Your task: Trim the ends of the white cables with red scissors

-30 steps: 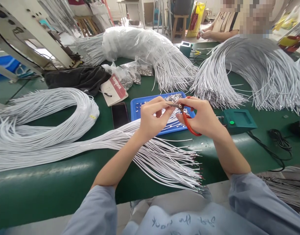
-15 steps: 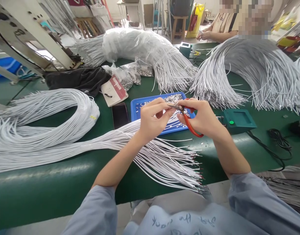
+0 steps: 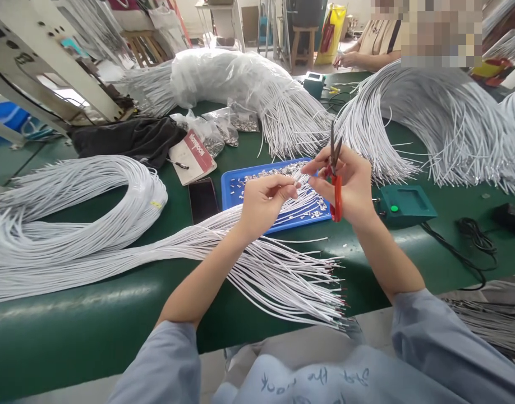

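Above the blue tray [image 3: 229, 196], my left hand [image 3: 263, 205] pinches something small and pale at its fingertips, which looks like the end of a white cable. My right hand [image 3: 353, 182] has scissors [image 3: 336, 193] with red handles hooked in it, blades pointing up. Its thumb and forefinger are apart, close to the left fingertips. Small metal pieces [image 3: 312, 214] lie scattered in the tray, with white cable ends across them. A bundle of white cables [image 3: 198, 241] runs under my left forearm, and its loose ends fan out on the green table.
A coiled cable bundle [image 3: 143, 196] lies at the left, near a phone [image 3: 202, 199] and a notebook [image 3: 192, 157]. Big cable bundles [image 3: 446, 118] arch across the back. A green device [image 3: 407, 202] with a cord stands at the right. Another person's hand [image 3: 345, 59] shows beyond.
My right hand has turned the scissors from pointing at the left fingertips to pointing upward, and drawn the blades away. A small white fragment now lies on the table right of the tray.
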`<state>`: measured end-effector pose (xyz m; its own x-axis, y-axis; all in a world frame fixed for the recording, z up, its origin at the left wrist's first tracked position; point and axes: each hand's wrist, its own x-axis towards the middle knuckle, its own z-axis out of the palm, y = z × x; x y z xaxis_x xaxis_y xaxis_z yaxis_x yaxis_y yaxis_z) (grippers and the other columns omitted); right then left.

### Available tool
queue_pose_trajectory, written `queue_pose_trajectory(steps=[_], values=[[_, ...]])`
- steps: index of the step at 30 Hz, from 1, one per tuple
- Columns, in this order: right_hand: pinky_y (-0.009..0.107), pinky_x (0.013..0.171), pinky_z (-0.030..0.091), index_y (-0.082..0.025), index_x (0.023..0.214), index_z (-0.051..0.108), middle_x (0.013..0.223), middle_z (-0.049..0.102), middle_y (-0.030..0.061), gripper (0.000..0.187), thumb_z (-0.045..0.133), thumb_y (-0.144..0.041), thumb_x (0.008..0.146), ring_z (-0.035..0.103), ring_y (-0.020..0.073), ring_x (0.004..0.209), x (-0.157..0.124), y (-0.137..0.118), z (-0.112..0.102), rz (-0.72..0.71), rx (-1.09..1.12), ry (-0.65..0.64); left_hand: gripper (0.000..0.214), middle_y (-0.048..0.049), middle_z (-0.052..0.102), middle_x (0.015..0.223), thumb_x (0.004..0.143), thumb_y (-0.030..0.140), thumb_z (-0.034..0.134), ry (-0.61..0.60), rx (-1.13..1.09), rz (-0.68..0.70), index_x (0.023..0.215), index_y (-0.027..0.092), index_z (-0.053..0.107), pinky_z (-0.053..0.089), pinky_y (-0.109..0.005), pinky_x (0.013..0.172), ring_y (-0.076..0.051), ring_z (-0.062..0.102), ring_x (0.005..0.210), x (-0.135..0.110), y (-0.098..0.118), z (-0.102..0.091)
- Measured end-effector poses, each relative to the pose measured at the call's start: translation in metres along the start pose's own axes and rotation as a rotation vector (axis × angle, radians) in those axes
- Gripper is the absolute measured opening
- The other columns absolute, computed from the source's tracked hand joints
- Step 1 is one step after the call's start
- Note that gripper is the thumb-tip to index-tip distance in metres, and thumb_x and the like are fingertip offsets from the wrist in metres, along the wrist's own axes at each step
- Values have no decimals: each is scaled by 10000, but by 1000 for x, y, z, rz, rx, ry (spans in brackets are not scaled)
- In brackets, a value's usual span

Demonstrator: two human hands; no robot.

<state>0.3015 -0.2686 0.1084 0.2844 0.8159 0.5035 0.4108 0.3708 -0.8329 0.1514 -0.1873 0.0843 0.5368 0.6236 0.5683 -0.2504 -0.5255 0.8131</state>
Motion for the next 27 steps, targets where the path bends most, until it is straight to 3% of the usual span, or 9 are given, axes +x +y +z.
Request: queue_pose_trajectory(steps=[5,12,22,27], values=[[356,685,542,-258,902,537,804,695,-11,301,737,-440,770,664,176,734,-3,0,6,-77,70,-26,396,-19,662,616,901,486,605,-106,13,1,691,156,667,431,-215,535,-89,570,561,-1,3,0],[393,706,550,-288,876,525,739,637,-14,394,696,-615,739,643,196,718,-6,-3,7,17,-54,7,428,-25,639,600,899,512,596,-137,2,-26,678,150,651,377,-215,475,-82,507,510,0,7,0],[335,678,551,-264,871,539,693,605,-41,364,760,-501,706,619,151,656,-7,-3,12,34,77,73,178,-3,667,650,833,297,722,52,113,106,730,155,690,391,-174,469,-49,485,510,-2,-1,5],[317,662,539,-255,877,551,678,615,-53,337,773,-439,702,611,135,629,-7,-7,10,41,126,21,244,14,632,598,821,347,737,131,219,205,682,160,668,400,-197,488,-49,454,480,-2,0,5]])
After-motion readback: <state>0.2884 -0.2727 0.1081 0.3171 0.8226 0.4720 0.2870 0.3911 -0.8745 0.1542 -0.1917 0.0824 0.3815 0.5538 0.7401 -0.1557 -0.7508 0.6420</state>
